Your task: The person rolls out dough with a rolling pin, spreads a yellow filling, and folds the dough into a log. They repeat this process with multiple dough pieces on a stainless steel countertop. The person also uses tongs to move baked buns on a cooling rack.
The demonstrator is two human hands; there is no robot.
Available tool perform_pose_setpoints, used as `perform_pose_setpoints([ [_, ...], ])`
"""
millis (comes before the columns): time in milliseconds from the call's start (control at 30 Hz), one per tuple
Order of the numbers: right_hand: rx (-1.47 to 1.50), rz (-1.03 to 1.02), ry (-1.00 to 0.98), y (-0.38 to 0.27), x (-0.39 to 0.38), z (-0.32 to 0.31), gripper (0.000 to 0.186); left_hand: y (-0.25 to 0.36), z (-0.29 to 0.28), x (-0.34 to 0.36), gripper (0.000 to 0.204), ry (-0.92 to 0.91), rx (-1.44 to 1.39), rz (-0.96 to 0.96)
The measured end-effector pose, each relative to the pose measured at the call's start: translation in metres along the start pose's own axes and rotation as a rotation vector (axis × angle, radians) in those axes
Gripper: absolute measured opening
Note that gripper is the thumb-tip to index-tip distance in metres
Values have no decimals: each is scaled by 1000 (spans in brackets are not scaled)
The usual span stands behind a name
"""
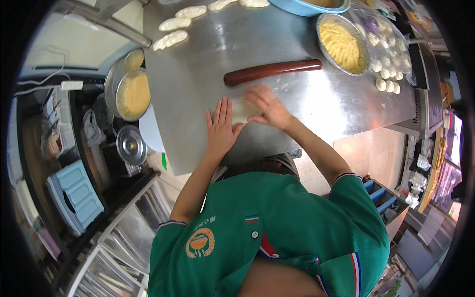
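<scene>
A thin, flat piece of pale dough (239,111) lies on the steel table between my two hands. My left hand (221,129) rests flat at its left edge, fingers stretched out and thumb apart. Over the dough's right side is my right hand (269,107), its fingers extended and slightly blurred, its thumb near the dough's lower edge. The right fingers partly hide the dough. Just beyond both hands lies a dark reddish-brown wooden rolling pin (272,72), slanting up to the right and touched by neither hand.
Several shaped dough pieces (170,40) line the table's far left. A bowl of yellow filling (342,43) stands at the right beside small dough balls (387,85). A light blue basin (311,7) is at the back. Off the left edge sits a bowl of yellowish mixture (132,95).
</scene>
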State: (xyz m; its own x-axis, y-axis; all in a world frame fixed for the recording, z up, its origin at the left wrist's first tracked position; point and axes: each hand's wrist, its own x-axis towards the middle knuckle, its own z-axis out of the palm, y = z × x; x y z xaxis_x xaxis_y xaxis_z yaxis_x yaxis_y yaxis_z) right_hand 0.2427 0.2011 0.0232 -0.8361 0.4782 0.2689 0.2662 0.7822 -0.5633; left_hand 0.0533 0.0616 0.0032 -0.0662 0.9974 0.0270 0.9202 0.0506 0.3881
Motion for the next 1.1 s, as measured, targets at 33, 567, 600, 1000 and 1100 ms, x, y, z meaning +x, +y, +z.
perform_pose_setpoints([
  [33, -58, 60, 23, -5, 2, 5, 70, -4, -2, -5, 89, -5, 1, -26],
  [567, 55, 78, 66, -39, 29, 65, 42, -36, -11, -50, 92, -33, 31, 1],
  [600, -68, 89, 89, -45, 30, 64, 44, -39, -12, -57, 92, -29, 21, 24],
  [1000, 798, 725, 210, -84, 13, 57, 49, -60, -31, 16, 76, 102, -436, 194],
  [1100, 509, 546, 512, -68, 8, 44, 38, -54, -33, 42, 75, -85, -158, 490],
])
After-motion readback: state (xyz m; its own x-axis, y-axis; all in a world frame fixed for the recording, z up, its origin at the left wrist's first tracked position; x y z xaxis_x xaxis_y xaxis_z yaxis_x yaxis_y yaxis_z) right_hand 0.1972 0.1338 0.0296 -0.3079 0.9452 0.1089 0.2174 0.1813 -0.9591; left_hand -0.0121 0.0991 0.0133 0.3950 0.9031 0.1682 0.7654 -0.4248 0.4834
